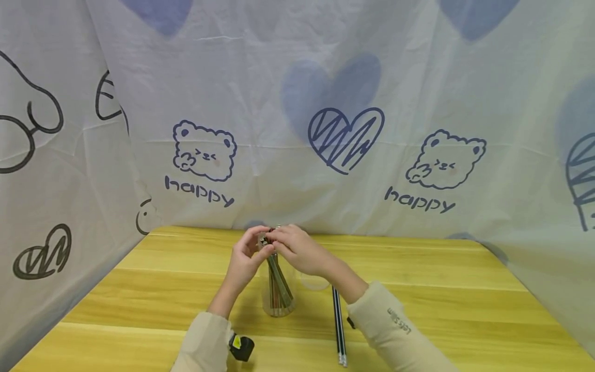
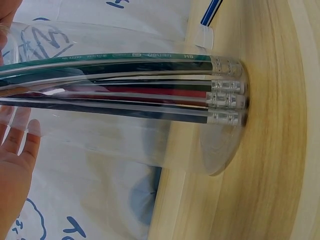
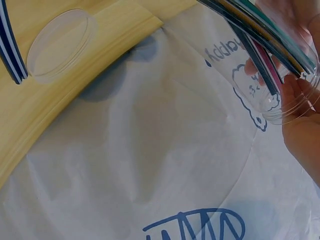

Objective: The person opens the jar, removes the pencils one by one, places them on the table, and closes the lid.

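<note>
A clear plastic jar holds several pencils, their metal-capped eraser ends down at its base and their other ends up at the mouth. My left hand grips the jar near its top, thumb in front and fingers round the far side. My right hand reaches over the mouth from the right, fingers at the pencils' upper ends. Whether those fingers pinch a pencil or rest on the rim is hidden. In the right wrist view, the jar's round rim shows with pencil ends just inside it.
Two dark striped pencils lie side by side on the wooden table, beneath the right forearm. A clear round lid lies near them. A black device with a yellow mark sits at the left wrist. Printed white cloth hangs behind.
</note>
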Tool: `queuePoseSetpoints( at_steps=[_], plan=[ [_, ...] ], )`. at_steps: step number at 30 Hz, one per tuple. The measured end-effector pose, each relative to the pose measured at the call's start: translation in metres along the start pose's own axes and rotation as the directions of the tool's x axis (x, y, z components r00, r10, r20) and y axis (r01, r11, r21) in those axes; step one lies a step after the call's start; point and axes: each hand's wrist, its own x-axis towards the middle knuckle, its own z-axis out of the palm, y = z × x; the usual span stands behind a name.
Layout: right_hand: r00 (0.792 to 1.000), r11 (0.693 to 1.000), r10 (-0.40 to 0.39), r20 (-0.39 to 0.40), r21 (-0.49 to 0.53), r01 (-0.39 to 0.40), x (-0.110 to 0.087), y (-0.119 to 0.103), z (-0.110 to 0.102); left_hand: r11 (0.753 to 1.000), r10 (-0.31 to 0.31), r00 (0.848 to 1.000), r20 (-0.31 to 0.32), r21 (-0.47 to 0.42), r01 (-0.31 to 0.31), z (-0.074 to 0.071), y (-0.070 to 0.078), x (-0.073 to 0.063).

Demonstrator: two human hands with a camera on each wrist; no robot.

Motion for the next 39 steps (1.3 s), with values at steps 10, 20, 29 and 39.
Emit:
queuePoseSetpoints(
  at_steps=[10, 20, 29, 39],
  plan=[
    [1.0, 0.999, 0.023, 0.004, 0.031, -0.023, -0.0014, -0.0001, 0.0018, 1.0, -0.002, 1.0, -0.007, 0.008, 0.002, 0.0002, -0.0009, -0.0007],
    [0.999, 0.988, 0.03, -0.033, 0.155, -0.024, -0.0043, 0.0055, 0.0009, 1.0, 0.026, 1.0, -0.007, 0.016, -0.026, 0.0008, -0.0025, -0.0001],
    [0.999, 0.976, 0.021, -0.035, 0.217, -0.013, -0.0063, 0.0082, -0.0024, 0.999, 0.026, 1.0, -0.007, 0.028, -0.026, 0.0005, -0.0012, 0.0004],
    [0.994, 0.955, 0.041, -0.097, 0.296, -0.011, -0.0062, 0.0091, -0.0035, 0.999, -0.005, 1.0, -0.009, 0.031, 0.005, 0.0006, 0.003, 0.001]
  ],
)
